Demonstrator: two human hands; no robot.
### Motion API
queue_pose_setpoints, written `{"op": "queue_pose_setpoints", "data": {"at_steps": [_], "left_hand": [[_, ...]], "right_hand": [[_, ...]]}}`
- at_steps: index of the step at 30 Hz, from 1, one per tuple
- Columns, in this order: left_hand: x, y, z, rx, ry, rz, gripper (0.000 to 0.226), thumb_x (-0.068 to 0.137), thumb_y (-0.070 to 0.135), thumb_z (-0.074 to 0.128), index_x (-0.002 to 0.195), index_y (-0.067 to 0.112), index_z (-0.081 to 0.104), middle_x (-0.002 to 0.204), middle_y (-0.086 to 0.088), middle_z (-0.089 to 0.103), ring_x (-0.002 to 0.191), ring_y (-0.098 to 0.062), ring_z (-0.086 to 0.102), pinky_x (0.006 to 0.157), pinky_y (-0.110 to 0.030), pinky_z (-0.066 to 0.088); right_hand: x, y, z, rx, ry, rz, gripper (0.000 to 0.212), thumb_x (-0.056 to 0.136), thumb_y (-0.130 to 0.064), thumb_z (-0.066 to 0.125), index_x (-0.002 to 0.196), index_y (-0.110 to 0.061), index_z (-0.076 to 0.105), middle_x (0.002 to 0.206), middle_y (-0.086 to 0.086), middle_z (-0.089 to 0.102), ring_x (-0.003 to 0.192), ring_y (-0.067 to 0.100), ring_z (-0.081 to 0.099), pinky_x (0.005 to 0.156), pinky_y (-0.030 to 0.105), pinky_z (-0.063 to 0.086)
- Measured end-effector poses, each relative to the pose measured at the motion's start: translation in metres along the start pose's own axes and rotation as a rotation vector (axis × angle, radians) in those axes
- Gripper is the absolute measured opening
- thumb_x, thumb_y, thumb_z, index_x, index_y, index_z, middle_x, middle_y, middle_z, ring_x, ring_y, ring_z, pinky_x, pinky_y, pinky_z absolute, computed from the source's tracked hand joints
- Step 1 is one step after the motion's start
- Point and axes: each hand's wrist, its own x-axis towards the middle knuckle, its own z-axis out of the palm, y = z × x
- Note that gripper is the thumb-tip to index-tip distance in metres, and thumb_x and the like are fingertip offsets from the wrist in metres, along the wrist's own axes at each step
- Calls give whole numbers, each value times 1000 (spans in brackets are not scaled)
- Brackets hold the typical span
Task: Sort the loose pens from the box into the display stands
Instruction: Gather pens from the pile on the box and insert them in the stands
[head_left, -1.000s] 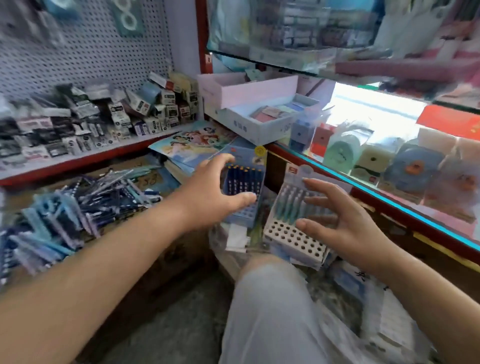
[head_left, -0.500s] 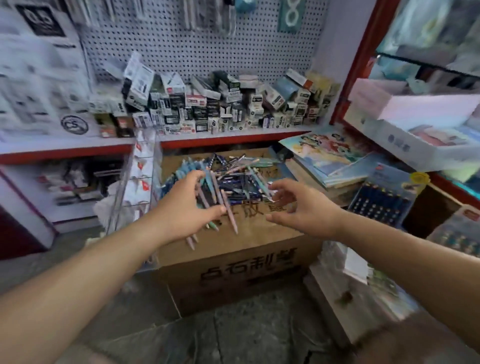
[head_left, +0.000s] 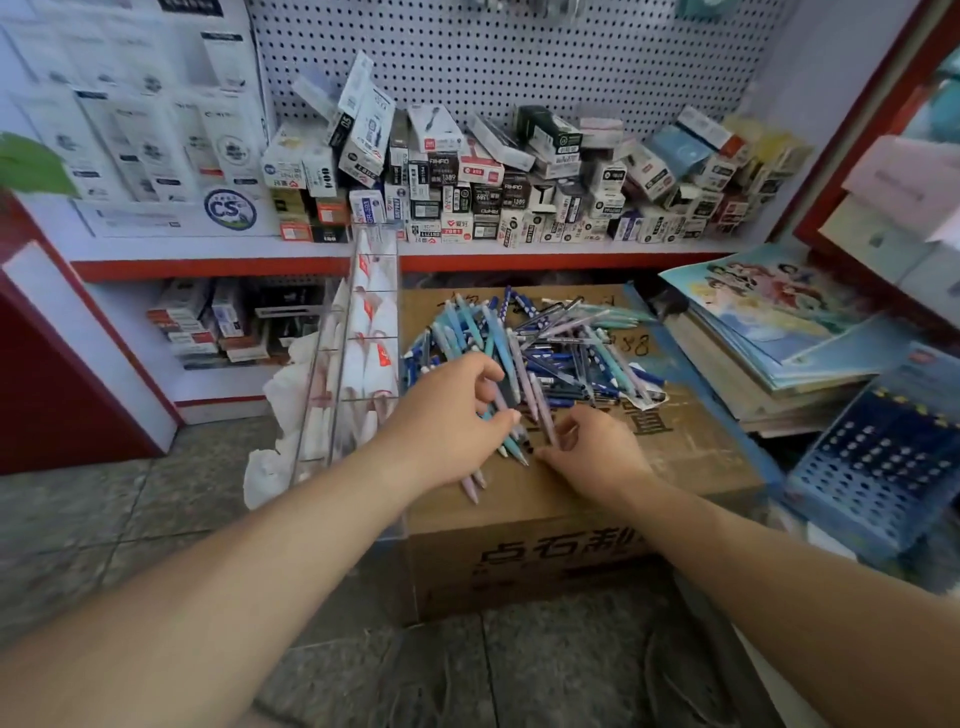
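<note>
The sorting looks far from finished. A big heap of loose pens (head_left: 561, 353) in teal, navy, lilac and white lies spread across the closed top of the brown cardboard box (head_left: 685, 457), and little of it seems to have been cleared. The left hand (head_left: 447, 415) is at the near edge of the heap. Its fingers are curled round a small bundle of pens (head_left: 511, 447), whose pink and teal ends stick out below the palm toward the box's front edge. Just beside it, the right hand (head_left: 597, 452) has its thumb and forefinger closed on a single pale lilac pen (head_left: 540, 410) that slants up out of the pile. The fingertips are small and partly hidden there, so this pinch is my best reading. The blue perforated plastic display stand (head_left: 878, 467) sits well apart, low at the right edge, beyond a stack of picture books (head_left: 779, 332). Most of its holes look unfilled. I judge this to be a gathering step: a handful is being collected on the box, none of it has yet gone to the stand, and nearly the whole heap remains to be picked, carried over and slotted in. A clear acrylic rack (head_left: 363, 332) stands against the box's left side.
</note>
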Motion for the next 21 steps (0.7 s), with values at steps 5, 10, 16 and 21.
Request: {"op": "queue_pose_setpoints", "data": {"at_steps": [5,10,16,21], "left_hand": [[3,-1,-1,-28,-7,-13,27,97,32,65,122,24,58,99,10,64,89,-6,64,84,-33,57],[5,-4,-1,-88,27,-45,24,99,28,62,123,21,63,93,11,67,84,-4,65,76,-26,57],[13,-6,-5,-379,18,-124,11,98,29,64,97,22,72,95,-3,77,91,-20,75,91,-47,59],[18,-7,-10,-714,73,-259,6,101,13,60,100,12,66,97,-13,76,85,-24,77,79,-42,64]], "right_hand": [[4,1,-4,6,-16,62,10,92,-30,71,86,-25,65,83,-8,64,73,4,58,52,20,40],[-19,-5,-12,224,45,-94,9,91,-31,73,89,-27,65,79,-7,67,69,6,61,53,16,44],[-44,-40,-25,518,-31,-352,7,89,-22,77,93,-21,71,78,6,69,64,13,60,61,31,54],[-35,-45,-24,584,-54,-329,6,93,-26,73,94,-20,74,75,-1,70,66,11,63,59,25,55]]}}
